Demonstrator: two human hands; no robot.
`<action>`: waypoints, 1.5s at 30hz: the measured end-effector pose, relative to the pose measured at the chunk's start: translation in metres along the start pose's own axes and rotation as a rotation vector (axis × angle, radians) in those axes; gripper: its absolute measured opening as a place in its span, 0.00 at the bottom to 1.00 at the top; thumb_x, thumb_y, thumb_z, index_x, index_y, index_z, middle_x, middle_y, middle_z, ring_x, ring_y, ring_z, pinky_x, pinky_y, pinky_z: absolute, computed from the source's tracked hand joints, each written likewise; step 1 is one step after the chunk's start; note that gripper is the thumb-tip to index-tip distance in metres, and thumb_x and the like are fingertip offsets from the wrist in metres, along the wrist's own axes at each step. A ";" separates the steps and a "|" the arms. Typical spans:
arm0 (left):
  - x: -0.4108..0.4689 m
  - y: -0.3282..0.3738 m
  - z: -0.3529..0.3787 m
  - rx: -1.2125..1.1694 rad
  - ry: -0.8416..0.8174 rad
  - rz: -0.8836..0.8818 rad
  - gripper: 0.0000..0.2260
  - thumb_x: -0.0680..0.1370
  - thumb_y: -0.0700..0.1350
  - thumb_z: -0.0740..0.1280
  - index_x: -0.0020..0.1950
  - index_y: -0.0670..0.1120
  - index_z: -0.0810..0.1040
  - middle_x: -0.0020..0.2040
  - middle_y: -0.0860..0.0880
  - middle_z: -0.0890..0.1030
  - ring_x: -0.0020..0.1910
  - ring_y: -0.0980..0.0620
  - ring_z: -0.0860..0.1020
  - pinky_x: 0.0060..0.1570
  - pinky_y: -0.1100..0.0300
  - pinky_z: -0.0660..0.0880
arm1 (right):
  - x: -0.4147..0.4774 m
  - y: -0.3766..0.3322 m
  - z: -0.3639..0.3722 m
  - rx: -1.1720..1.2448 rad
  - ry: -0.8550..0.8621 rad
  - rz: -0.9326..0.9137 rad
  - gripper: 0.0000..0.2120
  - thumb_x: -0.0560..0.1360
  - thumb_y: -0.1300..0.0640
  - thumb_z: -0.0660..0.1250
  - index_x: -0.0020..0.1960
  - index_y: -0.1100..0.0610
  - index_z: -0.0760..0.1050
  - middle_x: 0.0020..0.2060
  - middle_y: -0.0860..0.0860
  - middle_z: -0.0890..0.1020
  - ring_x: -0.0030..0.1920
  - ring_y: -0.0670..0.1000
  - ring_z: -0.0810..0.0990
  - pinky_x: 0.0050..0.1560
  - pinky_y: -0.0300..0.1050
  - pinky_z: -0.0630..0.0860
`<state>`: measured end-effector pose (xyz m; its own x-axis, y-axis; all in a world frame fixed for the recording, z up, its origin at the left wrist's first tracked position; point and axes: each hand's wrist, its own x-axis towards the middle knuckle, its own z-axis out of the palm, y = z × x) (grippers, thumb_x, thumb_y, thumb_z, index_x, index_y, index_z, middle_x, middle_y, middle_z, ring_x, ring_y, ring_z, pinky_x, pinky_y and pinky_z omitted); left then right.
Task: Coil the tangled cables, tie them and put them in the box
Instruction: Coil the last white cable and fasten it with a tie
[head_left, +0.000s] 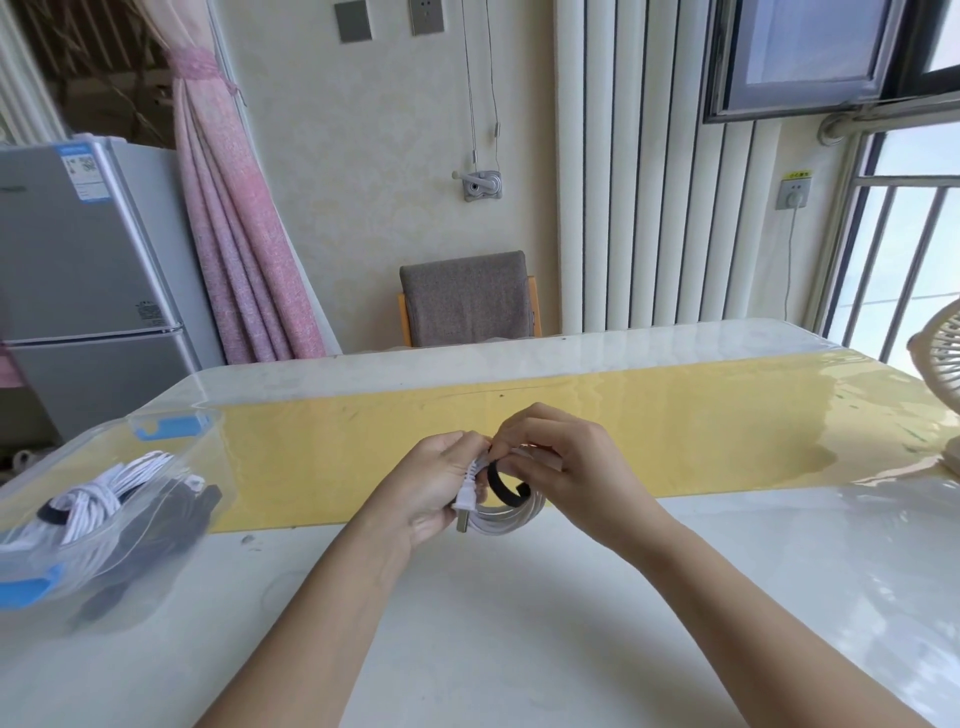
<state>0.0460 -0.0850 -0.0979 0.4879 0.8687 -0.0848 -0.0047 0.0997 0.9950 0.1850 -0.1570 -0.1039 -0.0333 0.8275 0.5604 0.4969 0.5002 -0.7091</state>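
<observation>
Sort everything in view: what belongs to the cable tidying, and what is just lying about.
Job: white cable coil, gripped by the left hand; black strap, pinched by the right hand; clear box with a tied white bundle inside.
Lying about: fan, chair, fridge, pink curtain.
</observation>
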 end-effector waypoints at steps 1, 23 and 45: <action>0.000 0.000 0.000 0.003 -0.003 0.010 0.09 0.77 0.36 0.60 0.37 0.39 0.73 0.33 0.45 0.71 0.32 0.51 0.68 0.32 0.61 0.65 | 0.000 0.000 -0.001 0.009 0.012 0.002 0.07 0.73 0.68 0.69 0.44 0.57 0.82 0.45 0.49 0.79 0.47 0.48 0.80 0.50 0.37 0.76; -0.002 -0.001 -0.006 0.198 -0.177 0.262 0.09 0.71 0.47 0.66 0.40 0.42 0.71 0.29 0.52 0.76 0.28 0.56 0.71 0.26 0.67 0.67 | -0.001 -0.005 -0.012 0.122 0.026 0.127 0.02 0.72 0.63 0.72 0.41 0.59 0.81 0.39 0.50 0.84 0.45 0.47 0.83 0.48 0.40 0.78; -0.001 -0.004 -0.005 0.195 -0.287 0.261 0.19 0.67 0.53 0.72 0.53 0.45 0.75 0.41 0.48 0.80 0.38 0.54 0.76 0.41 0.62 0.73 | -0.001 -0.002 -0.006 -0.363 0.137 -0.115 0.14 0.64 0.67 0.70 0.44 0.53 0.71 0.38 0.42 0.74 0.38 0.45 0.73 0.35 0.33 0.70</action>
<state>0.0409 -0.0838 -0.1023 0.7151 0.6801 0.1618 -0.0085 -0.2229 0.9748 0.1891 -0.1602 -0.1001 -0.0028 0.7176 0.6964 0.7717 0.4444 -0.4548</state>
